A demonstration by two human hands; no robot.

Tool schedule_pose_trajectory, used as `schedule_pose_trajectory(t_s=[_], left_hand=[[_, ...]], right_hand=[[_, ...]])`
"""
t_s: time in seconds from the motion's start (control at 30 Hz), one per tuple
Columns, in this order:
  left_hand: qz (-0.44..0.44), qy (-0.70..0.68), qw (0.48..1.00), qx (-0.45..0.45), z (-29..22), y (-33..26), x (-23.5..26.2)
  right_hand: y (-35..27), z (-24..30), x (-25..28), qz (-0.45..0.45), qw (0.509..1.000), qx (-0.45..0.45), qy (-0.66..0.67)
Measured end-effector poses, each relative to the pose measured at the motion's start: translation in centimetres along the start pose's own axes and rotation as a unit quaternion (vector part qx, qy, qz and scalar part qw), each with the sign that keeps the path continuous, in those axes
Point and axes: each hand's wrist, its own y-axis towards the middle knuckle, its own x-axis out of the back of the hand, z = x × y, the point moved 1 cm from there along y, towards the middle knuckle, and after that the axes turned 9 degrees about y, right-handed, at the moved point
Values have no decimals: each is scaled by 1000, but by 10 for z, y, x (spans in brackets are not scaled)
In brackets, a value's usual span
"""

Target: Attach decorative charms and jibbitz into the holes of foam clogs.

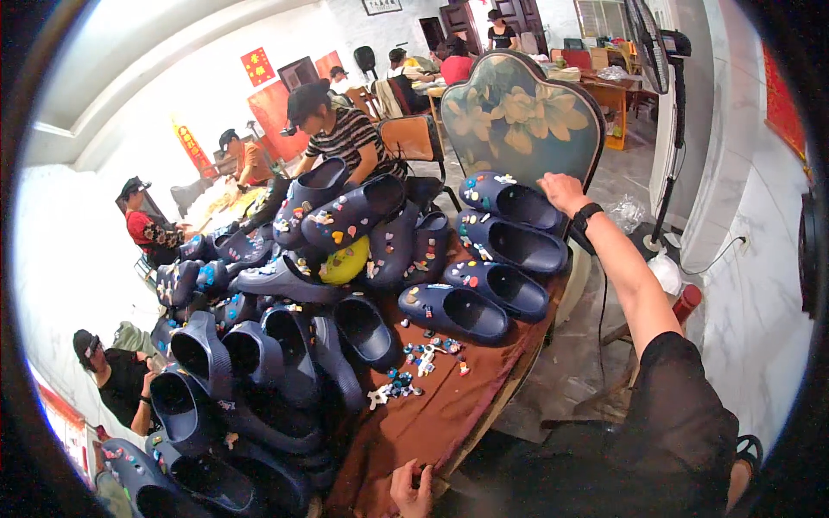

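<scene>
My right hand (566, 193) reaches to the far end of a row of navy clogs and closes at the heel of the farthest clog (499, 197). Three more clogs, one of them this nearer clog (455, 312), lie side by side below it, toes left, with colourful charms on their uppers. At the lower edge, my left hand (410, 489) is partly cut off beside the table edge. Its thumb and fingers are curled together; anything between them is too small to name. Loose charms (427, 356) lie scattered on the brown cloth (393, 445) between the clogs and my left hand.
A large heap of navy clogs (250, 354) covers the table's left side, with a yellow-green round thing (345, 261) among them. Behind the row stands a floral chair back (522, 116). A standing fan (654, 52) is at right. A person in stripes (350, 129) sits across the table.
</scene>
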Motion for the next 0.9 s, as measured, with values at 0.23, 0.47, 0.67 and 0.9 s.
schedule_pose_trajectory(t_s=[0.23,0.47,0.67,0.9], left_hand=[[37,12,999,35,3,1,2],[-26,30,999,-14,2,5,1],[-29,20,999,3,1,6,1],[106,-97,988,56,-33,3,1]], right_hand=[[3,11,-31,11,998,13,-55],[43,5,-22,3,988,96,-121],[-3,38,55,-6,976,186,116],[-197,171,62,156,857,473,132]])
